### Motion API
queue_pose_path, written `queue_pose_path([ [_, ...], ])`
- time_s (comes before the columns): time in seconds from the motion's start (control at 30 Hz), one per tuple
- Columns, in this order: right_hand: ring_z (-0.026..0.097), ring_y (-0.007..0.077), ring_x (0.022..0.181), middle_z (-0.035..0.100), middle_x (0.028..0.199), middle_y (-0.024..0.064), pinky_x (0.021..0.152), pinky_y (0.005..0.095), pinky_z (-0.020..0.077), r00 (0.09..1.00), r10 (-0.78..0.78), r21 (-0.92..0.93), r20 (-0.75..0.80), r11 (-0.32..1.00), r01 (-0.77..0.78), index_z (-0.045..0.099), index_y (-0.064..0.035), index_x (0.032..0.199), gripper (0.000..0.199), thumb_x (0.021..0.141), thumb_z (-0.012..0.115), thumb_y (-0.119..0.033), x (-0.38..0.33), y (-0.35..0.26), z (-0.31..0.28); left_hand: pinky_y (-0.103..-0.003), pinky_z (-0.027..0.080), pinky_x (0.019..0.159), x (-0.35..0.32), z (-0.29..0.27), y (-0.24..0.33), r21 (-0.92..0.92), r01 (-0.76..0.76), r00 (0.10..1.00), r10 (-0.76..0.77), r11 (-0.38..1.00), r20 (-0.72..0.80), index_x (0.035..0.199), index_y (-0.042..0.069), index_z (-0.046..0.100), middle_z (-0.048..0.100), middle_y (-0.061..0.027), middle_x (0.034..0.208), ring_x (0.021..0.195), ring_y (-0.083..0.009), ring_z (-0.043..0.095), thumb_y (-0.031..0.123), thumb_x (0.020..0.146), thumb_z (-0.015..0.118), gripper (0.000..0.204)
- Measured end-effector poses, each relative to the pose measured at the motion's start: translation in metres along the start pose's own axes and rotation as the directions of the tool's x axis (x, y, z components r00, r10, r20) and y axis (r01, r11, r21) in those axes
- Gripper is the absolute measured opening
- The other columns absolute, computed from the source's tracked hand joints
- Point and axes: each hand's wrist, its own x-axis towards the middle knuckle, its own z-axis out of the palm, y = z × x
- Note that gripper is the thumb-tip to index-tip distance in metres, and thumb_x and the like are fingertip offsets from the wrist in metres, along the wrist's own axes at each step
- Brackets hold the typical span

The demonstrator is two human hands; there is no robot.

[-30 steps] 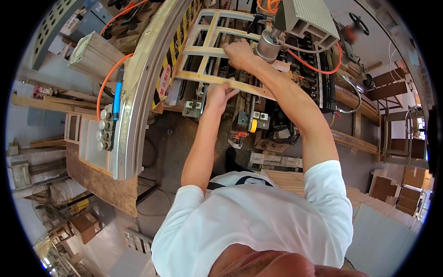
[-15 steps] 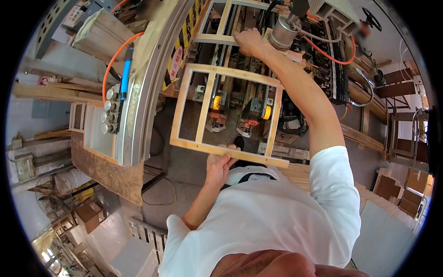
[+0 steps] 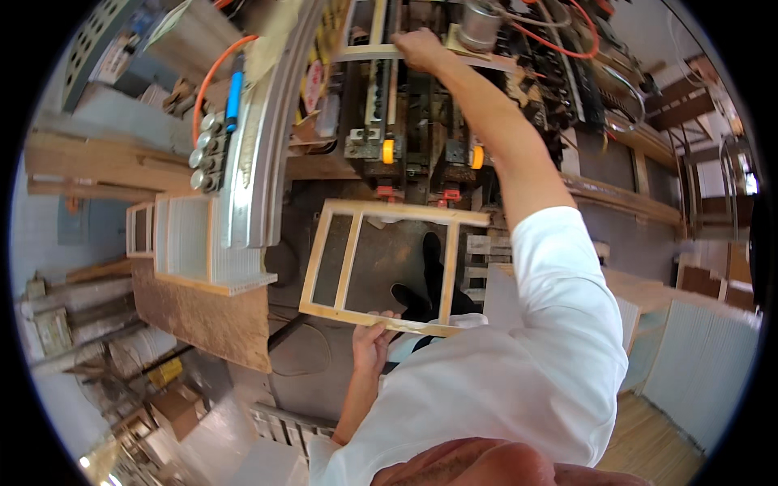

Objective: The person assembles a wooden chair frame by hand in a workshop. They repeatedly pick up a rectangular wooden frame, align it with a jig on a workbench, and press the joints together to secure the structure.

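My left hand [image 3: 373, 344] is closed on the near rail of a light wooden frame [image 3: 349, 259], which has one crossbar dividing it. This frame hangs over the floor in front of my body, apart from the machine. My right arm reaches far forward, and my right hand [image 3: 421, 50] curls its fingers round the near rail of a second wooden frame [image 3: 369, 53] lying on the machine [image 3: 409, 113]. The far part of that second frame runs out of the picture. A metal cylinder [image 3: 478, 28] stands just right of my right hand.
Yellow knobs [image 3: 388, 151] and red clamps stick out at the machine's near end. On the left runs a long metal beam [image 3: 255, 178] with a blue tool [image 3: 234, 101] on it. Stacked frames [image 3: 186, 243] stand on a brown board [image 3: 198, 316]. A pallet [image 3: 480, 251] lies right of my feet.
The frame in my left hand has come away from the machine, nearer my body. My right hand stays on the second frame. The whole view has shifted, showing more floor and my feet.
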Motion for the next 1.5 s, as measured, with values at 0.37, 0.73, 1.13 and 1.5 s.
queue_pose_path([
  [0.37, 0.065, 0.03, 0.098, 0.068, 0.102, 0.0123, 0.085, 0.0429, 0.0479, 0.985, 0.159, 0.028, 0.06, 0.987, -0.161, 0.066, -0.0112, 0.101, 0.023, 0.08, 0.059, -0.006, 0.004, -0.007, -0.012, -0.055, 0.049, 0.094, 0.019, -0.142, -0.034, 0.065, 0.007, 0.884, 0.024, 0.998, -0.467, 0.086, -0.003, 0.055, 0.06, -0.0209, 0.105, 0.1, -0.0351, 0.062, 0.001, 0.083, 0.05, 0.007],
  [0.73, 0.062, 0.0359, 0.102, 0.066, 0.106, 0.019, 0.083, 0.0463, 0.0511, 0.98, 0.077, 0.159, 0.183, 0.981, -0.106, 0.061, -0.0072, 0.113, 0.035, 0.078, 0.06, -0.001, 0.009, -0.002, -0.02, -0.049, 0.047, 0.097, 0.062, -0.125, -0.047, 0.095, 0.014, 0.858, 0.037, 0.995, -0.512, 0.089, 0.002, 0.053, 0.06, -0.0141, 0.101, 0.099, -0.0283, 0.061, 0.007, 0.085, 0.053, 0.006],
  [1.13, 0.062, 0.0275, 0.102, 0.068, 0.101, 0.0114, 0.098, 0.0461, 0.0369, 0.981, -0.099, 0.046, 0.169, 0.995, 0.093, 0.064, -0.0079, 0.1, 0.024, 0.076, 0.061, -0.009, 0.016, 0.009, -0.013, -0.046, 0.054, 0.085, 0.118, -0.067, -0.033, 0.226, 0.011, 0.893, 0.092, 0.974, -0.441, 0.103, -0.004, 0.056, 0.063, -0.0146, 0.101, 0.091, -0.0284, 0.064, 0.006, 0.088, 0.052, 0.02],
  [1.5, 0.064, 0.0271, 0.096, 0.069, 0.095, 0.0108, 0.096, 0.0455, 0.0369, 0.985, -0.075, -0.022, 0.157, 0.997, 0.079, 0.066, -0.0112, 0.096, 0.023, 0.073, 0.061, -0.007, 0.007, 0.005, -0.033, -0.036, 0.058, 0.07, 0.092, -0.039, -0.029, 0.217, -0.12, 0.879, 0.206, 0.969, -0.43, 0.106, -0.002, 0.051, 0.065, -0.013, 0.095, 0.084, -0.0239, 0.067, 0.003, 0.083, 0.062, 0.026],
])
